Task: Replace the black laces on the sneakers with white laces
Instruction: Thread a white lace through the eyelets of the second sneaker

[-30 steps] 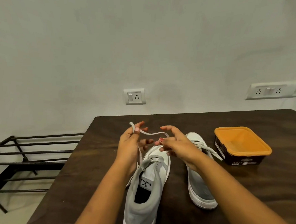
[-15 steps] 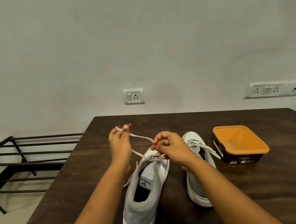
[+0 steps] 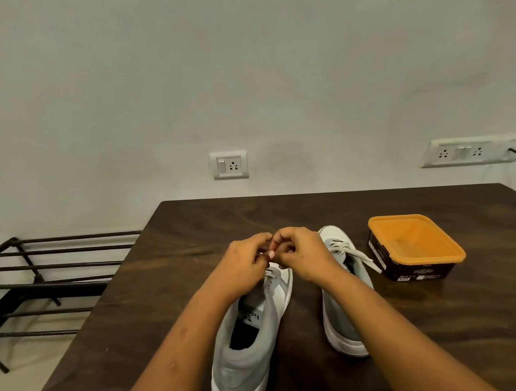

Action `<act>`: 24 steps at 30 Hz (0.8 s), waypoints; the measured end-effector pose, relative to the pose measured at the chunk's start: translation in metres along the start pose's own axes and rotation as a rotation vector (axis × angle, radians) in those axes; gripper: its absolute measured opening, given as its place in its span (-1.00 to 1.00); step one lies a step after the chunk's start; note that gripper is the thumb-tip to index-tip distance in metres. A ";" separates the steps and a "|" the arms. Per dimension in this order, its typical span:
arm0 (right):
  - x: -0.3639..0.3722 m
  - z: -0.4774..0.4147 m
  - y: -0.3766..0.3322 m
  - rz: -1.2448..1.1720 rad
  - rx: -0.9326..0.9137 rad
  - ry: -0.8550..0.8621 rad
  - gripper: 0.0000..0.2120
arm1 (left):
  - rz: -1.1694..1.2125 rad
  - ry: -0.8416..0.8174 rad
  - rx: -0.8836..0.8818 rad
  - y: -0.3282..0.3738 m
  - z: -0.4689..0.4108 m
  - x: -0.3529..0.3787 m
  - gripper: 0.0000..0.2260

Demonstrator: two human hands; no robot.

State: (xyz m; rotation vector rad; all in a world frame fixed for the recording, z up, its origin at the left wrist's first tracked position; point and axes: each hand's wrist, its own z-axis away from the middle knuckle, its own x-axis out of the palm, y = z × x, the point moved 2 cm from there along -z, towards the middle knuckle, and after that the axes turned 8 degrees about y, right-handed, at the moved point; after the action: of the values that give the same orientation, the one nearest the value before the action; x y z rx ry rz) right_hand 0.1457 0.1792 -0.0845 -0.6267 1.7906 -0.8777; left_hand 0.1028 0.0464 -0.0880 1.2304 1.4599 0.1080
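Left sneaker (image 3: 251,340) | on table (image 3: 185,281), toe far | your left hand (image 3: 247,255) and right hand (image 3: 301,252) touch over its far end, fingers curled, pinching its white lace (image 3: 268,273) | right sneaker (image 3: 343,315) beside, white-laced | orange tub (image 3: 416,247) far right

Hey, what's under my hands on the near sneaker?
Beneath them shows the near sneaker, its tongue and a stretch of white lace at the eyelets. The left hand and right hand, pinching the lace, cover its toe and the lace ends.
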 end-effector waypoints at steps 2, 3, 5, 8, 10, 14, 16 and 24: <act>0.000 0.000 0.004 -0.020 0.018 -0.003 -0.80 | -0.012 0.006 -0.027 -0.007 -0.001 -0.003 -0.81; 0.001 -0.001 0.005 -0.015 0.018 0.004 -0.81 | -0.009 0.019 -0.042 -0.011 -0.002 -0.004 -0.84; 0.001 -0.003 0.006 -0.013 0.029 0.026 -0.84 | -0.020 0.063 -0.070 -0.016 -0.002 -0.007 -0.90; 0.008 -0.003 0.011 0.012 0.126 -0.058 -0.84 | -0.095 0.116 -0.108 -0.022 -0.002 -0.011 -0.92; 0.018 0.002 0.017 0.146 0.203 -0.213 -0.89 | -0.210 0.110 -0.126 -0.027 0.000 -0.011 -0.91; 0.030 0.011 0.021 0.226 0.320 -0.306 -0.60 | -0.287 -0.007 -0.183 -0.032 0.005 -0.001 -0.97; 0.028 0.015 0.018 0.198 0.356 -0.286 -0.54 | -0.358 -0.056 -0.166 -0.030 0.006 0.003 -0.94; 0.039 0.026 0.007 0.391 0.327 -0.245 -0.82 | -0.587 -0.083 -0.067 -0.027 0.003 0.009 -0.84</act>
State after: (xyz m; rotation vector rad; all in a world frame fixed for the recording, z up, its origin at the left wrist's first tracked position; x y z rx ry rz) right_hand 0.1559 0.1470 -0.1178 -0.1553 1.4404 -0.7628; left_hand 0.0913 0.0392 -0.1128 0.7044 1.6710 -0.2859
